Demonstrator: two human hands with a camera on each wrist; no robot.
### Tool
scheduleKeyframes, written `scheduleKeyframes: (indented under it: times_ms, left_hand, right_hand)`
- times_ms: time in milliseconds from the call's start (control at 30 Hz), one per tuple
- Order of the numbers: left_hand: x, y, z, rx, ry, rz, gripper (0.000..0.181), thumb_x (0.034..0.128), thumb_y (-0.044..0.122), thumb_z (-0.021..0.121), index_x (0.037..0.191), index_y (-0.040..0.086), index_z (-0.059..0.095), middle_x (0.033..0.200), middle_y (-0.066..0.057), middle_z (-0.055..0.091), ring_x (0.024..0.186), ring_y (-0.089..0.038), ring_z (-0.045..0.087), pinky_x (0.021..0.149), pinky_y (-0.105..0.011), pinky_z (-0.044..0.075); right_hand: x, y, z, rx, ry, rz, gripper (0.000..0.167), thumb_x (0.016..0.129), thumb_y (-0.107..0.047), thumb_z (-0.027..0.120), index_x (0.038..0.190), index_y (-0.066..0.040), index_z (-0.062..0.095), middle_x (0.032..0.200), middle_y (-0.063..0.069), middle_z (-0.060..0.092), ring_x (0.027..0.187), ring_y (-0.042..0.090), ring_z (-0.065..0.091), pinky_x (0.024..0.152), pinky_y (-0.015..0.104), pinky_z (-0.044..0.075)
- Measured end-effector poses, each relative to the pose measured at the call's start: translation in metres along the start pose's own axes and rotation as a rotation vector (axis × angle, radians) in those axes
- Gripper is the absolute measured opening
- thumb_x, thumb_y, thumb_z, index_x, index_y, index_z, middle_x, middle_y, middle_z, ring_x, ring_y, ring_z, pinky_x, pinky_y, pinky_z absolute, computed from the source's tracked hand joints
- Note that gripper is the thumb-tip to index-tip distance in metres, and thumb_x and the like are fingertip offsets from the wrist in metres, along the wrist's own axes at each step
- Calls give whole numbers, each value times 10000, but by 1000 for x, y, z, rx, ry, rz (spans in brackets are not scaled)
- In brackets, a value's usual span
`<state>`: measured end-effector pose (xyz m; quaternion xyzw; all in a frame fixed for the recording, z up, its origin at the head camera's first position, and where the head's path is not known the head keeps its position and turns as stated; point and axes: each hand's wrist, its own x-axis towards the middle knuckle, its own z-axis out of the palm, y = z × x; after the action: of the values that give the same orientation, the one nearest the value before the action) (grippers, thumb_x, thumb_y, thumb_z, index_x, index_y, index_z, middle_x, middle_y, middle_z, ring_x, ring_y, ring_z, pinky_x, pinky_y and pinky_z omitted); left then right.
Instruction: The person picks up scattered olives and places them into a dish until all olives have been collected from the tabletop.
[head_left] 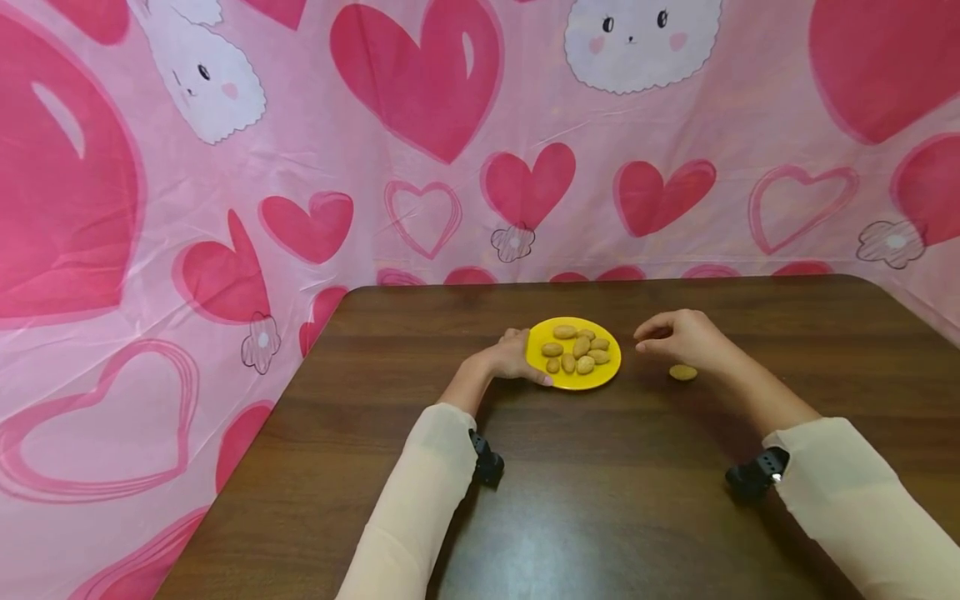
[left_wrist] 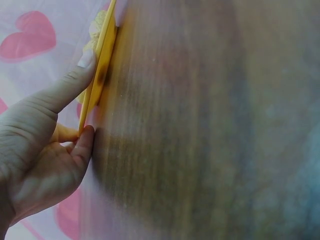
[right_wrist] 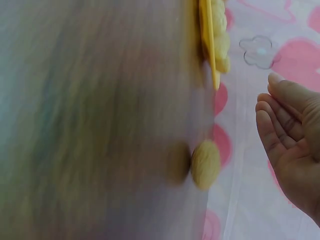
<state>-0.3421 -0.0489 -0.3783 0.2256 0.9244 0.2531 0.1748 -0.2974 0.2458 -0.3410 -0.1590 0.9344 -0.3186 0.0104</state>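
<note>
A yellow plate [head_left: 579, 382] bears several small, oval, tan-brown pieces [head_left: 582, 345] with a rough skin; their exact kind I cannot tell. At its left edge my left hand [head_left: 512, 356] grips the rim. In the left wrist view, the thumb [left_wrist: 75, 77] lies on the upper side and fingers curl at the rim's lower side. To the right of the plate, my right hand [head_left: 681, 340] hovers above the table with loosely bent fingers and nothing in them. One more oval piece [right_wrist: 205, 164] lies alone on the table, below this hand and apart from it.
The brown wooden table [head_left: 600, 450] has rounded far corners. Behind it and on the left hangs a pink cloth [head_left: 442, 108] printed with hearts. Black devices are strapped at both wrists, over cream sleeves [head_left: 412, 500].
</note>
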Motion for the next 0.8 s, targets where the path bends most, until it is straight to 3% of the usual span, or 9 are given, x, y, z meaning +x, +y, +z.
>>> scheduleKeyframes:
  times_ms: [200, 567, 800]
  left_hand:
    - [0, 0, 0, 7, 0, 3, 997, 700, 462, 767, 1442, 49, 244, 1391, -112, 333, 1219, -224, 275, 1035, -362, 262]
    - [1, 0, 0, 8, 4, -4, 998, 703, 459, 765, 1441, 42, 238, 1389, -118, 323, 1222, -227, 280, 1037, -360, 264]
    - [3, -2, 1, 2, 8, 19, 976, 697, 455, 771, 1433, 58, 267, 1370, -99, 356, 1199, -217, 280, 1025, -359, 271]
  right_hand:
    - [-10, 15, -6, -18, -6, 36, 277, 838, -225, 694, 1021, -18, 686, 915, 63, 683, 829, 213, 576, 670, 277, 475]
    - [-22, 35, -21, -95, -81, 68, 252, 831, -255, 691, 980, -52, 706, 923, 49, 682, 924, 249, 545, 716, 331, 423]
    - [-22, 45, -23, -103, -131, 84, 302, 798, -300, 722, 966, -50, 703, 925, 66, 676, 888, 234, 532, 701, 324, 413]
